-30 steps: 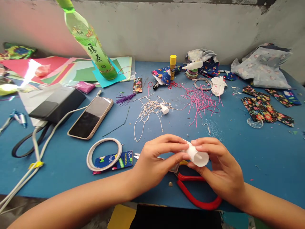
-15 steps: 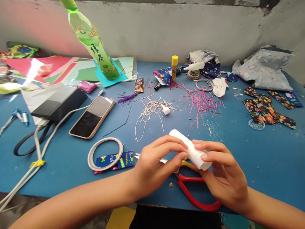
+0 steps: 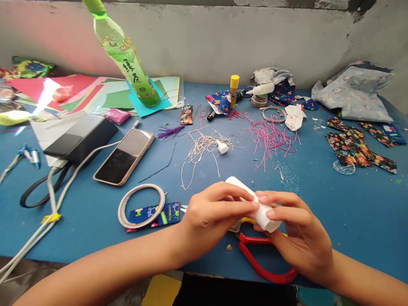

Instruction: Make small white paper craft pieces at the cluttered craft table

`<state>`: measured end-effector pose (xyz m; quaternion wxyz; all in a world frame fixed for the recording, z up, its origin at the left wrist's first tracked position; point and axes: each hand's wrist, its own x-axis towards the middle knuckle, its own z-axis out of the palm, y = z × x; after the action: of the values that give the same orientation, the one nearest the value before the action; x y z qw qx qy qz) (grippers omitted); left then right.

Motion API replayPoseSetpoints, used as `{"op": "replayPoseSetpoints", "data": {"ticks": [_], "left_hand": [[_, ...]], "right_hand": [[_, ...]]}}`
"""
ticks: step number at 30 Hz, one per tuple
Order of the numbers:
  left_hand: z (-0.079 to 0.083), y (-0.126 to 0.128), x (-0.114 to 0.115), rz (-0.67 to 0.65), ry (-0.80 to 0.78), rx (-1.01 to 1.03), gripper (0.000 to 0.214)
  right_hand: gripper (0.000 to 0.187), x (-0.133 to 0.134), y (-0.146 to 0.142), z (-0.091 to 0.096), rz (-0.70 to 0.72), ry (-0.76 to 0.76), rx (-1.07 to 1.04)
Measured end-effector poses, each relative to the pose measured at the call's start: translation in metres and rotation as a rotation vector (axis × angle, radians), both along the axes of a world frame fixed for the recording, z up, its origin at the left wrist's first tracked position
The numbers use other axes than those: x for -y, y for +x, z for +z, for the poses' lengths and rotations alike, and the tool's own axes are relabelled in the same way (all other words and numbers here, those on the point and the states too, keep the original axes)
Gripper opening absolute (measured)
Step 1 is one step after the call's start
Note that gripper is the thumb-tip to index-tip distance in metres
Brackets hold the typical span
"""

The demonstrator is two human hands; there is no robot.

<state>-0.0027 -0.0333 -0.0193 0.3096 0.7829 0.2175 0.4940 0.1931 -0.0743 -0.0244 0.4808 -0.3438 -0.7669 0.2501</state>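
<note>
A smooth white roll [image 3: 267, 219], perhaps of paper, is held tilted above the table's front edge. My left hand [image 3: 210, 214] is closed on its middle from the left, fingertips pressed against the upper side. My right hand [image 3: 301, 227] grips the near end, with fingers on top and the thumb below. Under the hands lie red-handled scissors [image 3: 266, 265] and a tool with yellow handles [image 3: 247, 220], partly covered. Left of my left hand, a ring of tape [image 3: 123, 208] rests on a blue patterned strip [image 3: 171, 212].
Beyond the hands lie beige strings [image 3: 200, 146] with a white nozzle cap [image 3: 222, 147], and pink strings [image 3: 270, 138]. A phone [image 3: 124, 157], black box [image 3: 81, 138] and cables are on the left. Behind stand a green bottle [image 3: 137, 80] and glue stick [image 3: 234, 87]. Floral fabric pieces [image 3: 350, 146] lie right.
My left fingers have shifted along the roll toward my right hand, and the left thumb has gone out of sight beneath. The roll's near end has dipped slightly.
</note>
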Motion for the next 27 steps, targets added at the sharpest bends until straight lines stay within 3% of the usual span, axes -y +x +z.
{"op": "replayPoseSetpoints", "data": {"ticks": [7,15,18,21,27], "left_hand": [[0.0007,0.0026,0.0032,0.101,0.059,-0.059,0.011],[0.0029,0.0053,0.0058,0.080,-0.194,0.087,0.010],[0.0022,0.0043,0.0020,0.019,-0.137,0.087,0.008],[0.0017,0.0014,-0.0010,-0.041,-0.047,0.046,0.019],[0.0039,-0.0036,-0.0009,-0.082,0.004,-0.080,0.019]], "right_hand": [[0.048,-0.0018,-0.0002,-0.0008,0.021,0.052,0.049],[0.048,-0.0013,-0.0006,0.0006,0.035,0.168,0.124],[0.043,-0.0011,0.0014,0.0002,0.028,0.185,0.140],[0.043,0.0008,0.0048,-0.0018,0.034,0.210,0.161],[0.037,0.0022,0.0075,-0.0052,0.074,0.230,0.229]]}}
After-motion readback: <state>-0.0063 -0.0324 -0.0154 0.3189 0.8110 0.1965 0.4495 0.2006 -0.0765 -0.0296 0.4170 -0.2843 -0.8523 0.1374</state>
